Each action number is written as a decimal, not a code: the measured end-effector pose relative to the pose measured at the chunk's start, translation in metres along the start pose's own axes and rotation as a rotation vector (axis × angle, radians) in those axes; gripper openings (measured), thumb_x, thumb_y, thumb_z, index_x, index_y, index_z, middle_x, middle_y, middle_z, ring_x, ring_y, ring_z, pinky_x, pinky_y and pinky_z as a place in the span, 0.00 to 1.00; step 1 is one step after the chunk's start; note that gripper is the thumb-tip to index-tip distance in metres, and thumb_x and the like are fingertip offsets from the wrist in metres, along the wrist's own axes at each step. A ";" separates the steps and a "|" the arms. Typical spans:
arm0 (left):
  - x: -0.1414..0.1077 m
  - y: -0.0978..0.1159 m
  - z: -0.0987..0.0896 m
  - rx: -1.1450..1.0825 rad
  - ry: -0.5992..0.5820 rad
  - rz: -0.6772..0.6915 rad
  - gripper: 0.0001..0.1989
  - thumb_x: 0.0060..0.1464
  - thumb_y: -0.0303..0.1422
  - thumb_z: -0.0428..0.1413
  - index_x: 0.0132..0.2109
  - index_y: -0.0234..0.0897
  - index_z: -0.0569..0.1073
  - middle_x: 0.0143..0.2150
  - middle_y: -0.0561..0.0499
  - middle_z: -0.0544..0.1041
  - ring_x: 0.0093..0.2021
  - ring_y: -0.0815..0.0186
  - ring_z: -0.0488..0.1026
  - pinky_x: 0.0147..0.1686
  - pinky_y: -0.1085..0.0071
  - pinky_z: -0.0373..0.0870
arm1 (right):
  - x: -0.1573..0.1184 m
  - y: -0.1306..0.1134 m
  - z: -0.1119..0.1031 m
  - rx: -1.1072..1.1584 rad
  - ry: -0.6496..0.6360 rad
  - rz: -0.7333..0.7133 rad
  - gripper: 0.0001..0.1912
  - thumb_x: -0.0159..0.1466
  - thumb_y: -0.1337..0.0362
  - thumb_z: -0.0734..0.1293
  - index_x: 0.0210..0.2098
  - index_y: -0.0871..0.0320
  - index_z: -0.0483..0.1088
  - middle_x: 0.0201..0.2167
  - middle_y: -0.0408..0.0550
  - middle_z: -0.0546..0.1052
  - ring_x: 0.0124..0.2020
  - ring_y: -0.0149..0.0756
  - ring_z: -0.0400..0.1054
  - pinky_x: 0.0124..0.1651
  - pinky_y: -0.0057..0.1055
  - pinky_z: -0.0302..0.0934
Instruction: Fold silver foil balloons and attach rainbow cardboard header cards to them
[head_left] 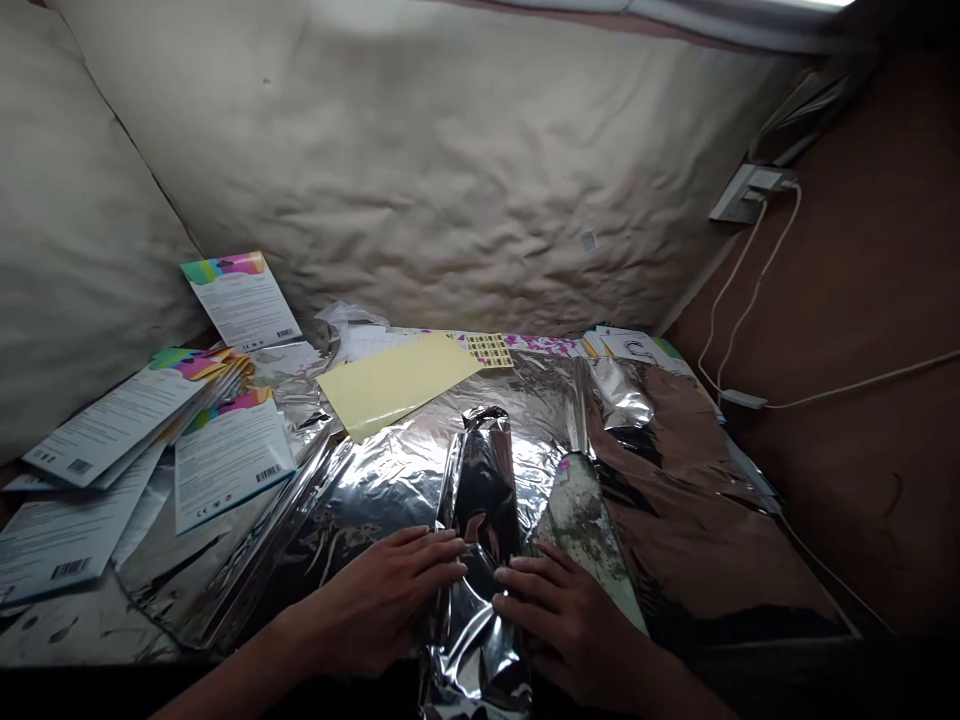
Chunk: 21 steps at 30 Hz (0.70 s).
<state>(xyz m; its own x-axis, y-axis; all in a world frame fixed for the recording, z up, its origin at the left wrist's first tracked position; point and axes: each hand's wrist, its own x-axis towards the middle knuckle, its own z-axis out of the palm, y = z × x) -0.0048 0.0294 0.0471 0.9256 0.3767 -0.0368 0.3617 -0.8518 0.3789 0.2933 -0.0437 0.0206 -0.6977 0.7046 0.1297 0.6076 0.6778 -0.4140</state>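
A narrow folded strip of shiny silver film [476,630] runs toward me at the near edge of the work surface. On its left side lies my left hand [386,590], flat with fingers stretched out and touching the film. My right hand [566,615] rests on the right side, its fingers spread and fingertips on the film. Beneath the strip is a wide, reflective silver sheet [390,480]. A worn, grey-green pointed board [585,520] shows just beyond my right hand, partly covered by it.
Printed cardboard packs [232,460] pile up at left; one pack [244,300] leans against the padded wall [450,180]. A yellow sheet [405,380] and a small sticker sheet [490,351] lie at the back. Cables hang from a power socket [754,192] at right.
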 end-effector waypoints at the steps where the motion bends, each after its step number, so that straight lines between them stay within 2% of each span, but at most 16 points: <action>1: -0.002 0.001 -0.002 -0.027 -0.005 -0.010 0.36 0.49 0.25 0.54 0.66 0.41 0.59 0.71 0.48 0.59 0.70 0.59 0.56 0.69 0.59 0.49 | 0.002 -0.001 -0.002 0.032 0.043 -0.007 0.27 0.59 0.69 0.67 0.58 0.53 0.69 0.59 0.49 0.73 0.59 0.45 0.65 0.67 0.49 0.48; 3: -0.003 0.004 -0.005 -0.082 -0.001 -0.032 0.37 0.48 0.26 0.55 0.66 0.41 0.59 0.70 0.48 0.61 0.69 0.58 0.57 0.69 0.59 0.48 | 0.007 0.000 -0.003 0.117 0.144 -0.018 0.21 0.61 0.70 0.66 0.54 0.54 0.71 0.53 0.49 0.77 0.55 0.43 0.69 0.64 0.47 0.53; 5: -0.001 0.007 -0.006 -0.144 0.024 -0.057 0.33 0.50 0.29 0.56 0.64 0.42 0.62 0.68 0.48 0.64 0.67 0.58 0.60 0.68 0.59 0.50 | 0.012 0.004 0.001 0.245 0.245 0.046 0.13 0.66 0.68 0.63 0.48 0.56 0.74 0.46 0.49 0.80 0.47 0.41 0.72 0.56 0.40 0.61; 6: 0.002 0.007 -0.004 -0.177 0.049 -0.078 0.27 0.54 0.30 0.55 0.62 0.43 0.66 0.66 0.48 0.67 0.66 0.58 0.63 0.67 0.59 0.51 | 0.015 0.006 0.004 0.313 0.294 0.129 0.11 0.68 0.66 0.62 0.43 0.57 0.76 0.40 0.49 0.81 0.42 0.39 0.73 0.49 0.36 0.64; 8: 0.008 0.008 0.000 -0.246 0.126 -0.145 0.14 0.62 0.32 0.49 0.52 0.43 0.73 0.58 0.49 0.74 0.59 0.60 0.69 0.63 0.61 0.57 | 0.024 0.010 0.010 0.434 0.370 0.367 0.16 0.70 0.59 0.60 0.33 0.58 0.75 0.28 0.47 0.79 0.31 0.36 0.71 0.34 0.30 0.63; 9: 0.012 0.008 0.004 -0.278 0.179 -0.201 0.14 0.66 0.32 0.45 0.46 0.42 0.75 0.52 0.49 0.77 0.54 0.62 0.72 0.59 0.63 0.61 | 0.028 0.011 0.012 0.486 0.400 0.489 0.19 0.70 0.56 0.60 0.31 0.59 0.75 0.25 0.45 0.77 0.27 0.35 0.69 0.30 0.29 0.60; 10: 0.017 0.008 0.007 -0.305 0.235 -0.273 0.18 0.68 0.34 0.41 0.40 0.40 0.75 0.46 0.49 0.78 0.48 0.63 0.73 0.53 0.64 0.65 | 0.034 0.012 0.012 0.538 0.422 0.588 0.19 0.69 0.53 0.61 0.32 0.59 0.75 0.24 0.44 0.76 0.25 0.35 0.68 0.28 0.29 0.59; 12: 0.026 0.008 0.016 -0.316 0.344 -0.450 0.24 0.70 0.38 0.39 0.33 0.38 0.74 0.37 0.49 0.75 0.39 0.64 0.72 0.43 0.66 0.67 | 0.044 0.012 0.011 0.641 0.451 0.710 0.18 0.67 0.51 0.64 0.43 0.59 0.75 0.25 0.44 0.77 0.26 0.37 0.70 0.29 0.29 0.60; 14: 0.035 0.006 0.023 -0.259 0.413 -0.610 0.25 0.69 0.42 0.41 0.30 0.38 0.75 0.33 0.49 0.73 0.37 0.62 0.70 0.39 0.65 0.65 | 0.053 0.012 0.008 0.695 0.476 0.779 0.25 0.64 0.52 0.67 0.56 0.59 0.68 0.25 0.43 0.78 0.26 0.38 0.71 0.31 0.30 0.61; 17: 0.042 0.002 0.030 -0.105 0.412 -0.748 0.25 0.66 0.45 0.46 0.26 0.39 0.75 0.31 0.48 0.73 0.38 0.58 0.69 0.40 0.61 0.63 | 0.061 0.015 0.004 0.641 0.488 0.831 0.33 0.63 0.57 0.68 0.65 0.58 0.59 0.20 0.38 0.74 0.23 0.36 0.68 0.29 0.29 0.59; 19: 0.042 -0.001 0.033 0.000 0.432 -0.795 0.20 0.64 0.46 0.51 0.32 0.38 0.77 0.34 0.47 0.75 0.39 0.56 0.70 0.40 0.59 0.64 | 0.064 0.016 0.003 0.608 0.465 0.838 0.34 0.63 0.59 0.67 0.66 0.58 0.57 0.19 0.36 0.72 0.22 0.34 0.66 0.28 0.28 0.58; 21: 0.040 -0.002 0.036 0.100 0.505 -0.734 0.18 0.62 0.43 0.53 0.49 0.35 0.76 0.47 0.42 0.76 0.48 0.52 0.71 0.46 0.56 0.66 | 0.062 0.015 0.004 0.605 0.432 0.830 0.35 0.63 0.61 0.66 0.67 0.57 0.55 0.20 0.35 0.72 0.22 0.33 0.66 0.28 0.27 0.59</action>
<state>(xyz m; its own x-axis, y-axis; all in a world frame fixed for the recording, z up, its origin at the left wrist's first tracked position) 0.0353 0.0336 0.0117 0.3061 0.9343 0.1824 0.8733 -0.3519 0.3370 0.2571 0.0094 0.0186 0.1015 0.9853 -0.1377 0.4567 -0.1691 -0.8734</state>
